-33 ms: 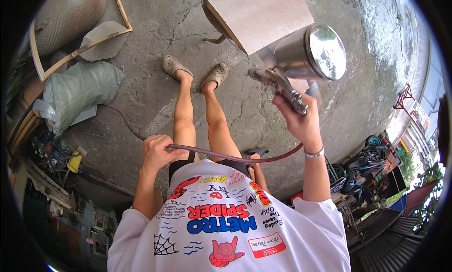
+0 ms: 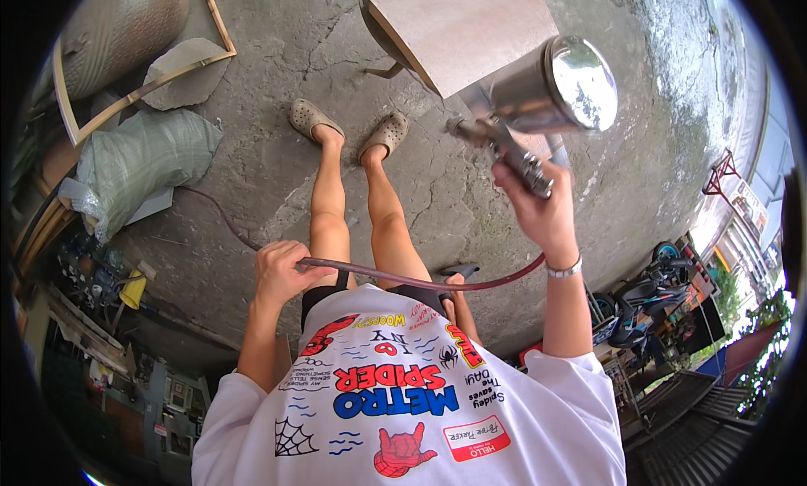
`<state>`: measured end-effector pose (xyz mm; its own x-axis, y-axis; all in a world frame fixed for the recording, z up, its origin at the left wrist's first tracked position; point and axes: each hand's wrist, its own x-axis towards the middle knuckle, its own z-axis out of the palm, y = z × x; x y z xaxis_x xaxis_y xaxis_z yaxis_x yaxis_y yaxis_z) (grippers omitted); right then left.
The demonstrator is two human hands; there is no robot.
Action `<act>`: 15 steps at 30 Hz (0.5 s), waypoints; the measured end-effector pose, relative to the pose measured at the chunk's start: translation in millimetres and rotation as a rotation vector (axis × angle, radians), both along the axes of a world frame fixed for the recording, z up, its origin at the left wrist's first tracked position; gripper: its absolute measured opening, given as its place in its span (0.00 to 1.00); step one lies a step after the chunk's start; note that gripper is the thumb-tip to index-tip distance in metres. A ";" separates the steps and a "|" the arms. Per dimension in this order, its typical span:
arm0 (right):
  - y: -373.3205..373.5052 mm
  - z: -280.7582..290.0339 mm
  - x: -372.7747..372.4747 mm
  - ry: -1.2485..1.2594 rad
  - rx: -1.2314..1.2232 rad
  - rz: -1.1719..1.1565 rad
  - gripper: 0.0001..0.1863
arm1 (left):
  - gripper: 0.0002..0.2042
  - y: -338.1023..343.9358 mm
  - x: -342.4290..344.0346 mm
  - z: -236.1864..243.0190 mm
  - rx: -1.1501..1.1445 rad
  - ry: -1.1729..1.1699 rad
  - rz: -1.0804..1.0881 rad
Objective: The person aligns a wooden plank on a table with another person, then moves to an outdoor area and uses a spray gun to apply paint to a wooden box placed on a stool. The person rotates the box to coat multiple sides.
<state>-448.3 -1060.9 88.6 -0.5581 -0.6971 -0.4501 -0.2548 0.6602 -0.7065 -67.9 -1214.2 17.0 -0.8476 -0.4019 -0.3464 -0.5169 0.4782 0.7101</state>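
Note:
My right hand [image 2: 542, 208] grips the handle of a metal spray gun [image 2: 513, 154] with a shiny steel cup [image 2: 559, 87] on top. The gun's nozzle points toward a pale flat board [image 2: 462, 28] on a dark stand just ahead of my feet. My left hand [image 2: 279, 272] is closed around a dark red hose [image 2: 403, 280]. The hose runs across my thighs and curves up toward the gun. I stand on cracked concrete in beige clogs [image 2: 349, 129].
A grey-green sack [image 2: 139, 162] lies on the ground at the left. Behind it are a wooden frame [image 2: 143, 87] and a stone slab [image 2: 185, 66]. Shelves of clutter [image 2: 92, 309] line the lower left. Parked motorbikes [image 2: 647, 301] stand at the right.

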 end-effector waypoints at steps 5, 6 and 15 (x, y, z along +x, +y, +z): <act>-12.1 -14.6 -37.7 0.186 0.077 -0.127 0.15 | 0.28 3.7 -7.5 -3.6 0.001 0.025 0.031; -10.9 -19.3 -53.6 0.197 0.093 -0.163 0.16 | 0.28 -2.8 -14.1 -2.0 0.013 0.022 0.036; 3.5 -58.9 -139.9 0.389 0.264 -0.281 0.25 | 0.26 11.5 -28.1 -4.0 0.042 0.017 0.128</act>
<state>-588.2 -1057.4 29.7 -0.8666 -0.3884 -0.3133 -0.2524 0.8828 -0.3963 -96.0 -1202.7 13.0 -0.7964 -0.4926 -0.3508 -0.5592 0.3789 0.7374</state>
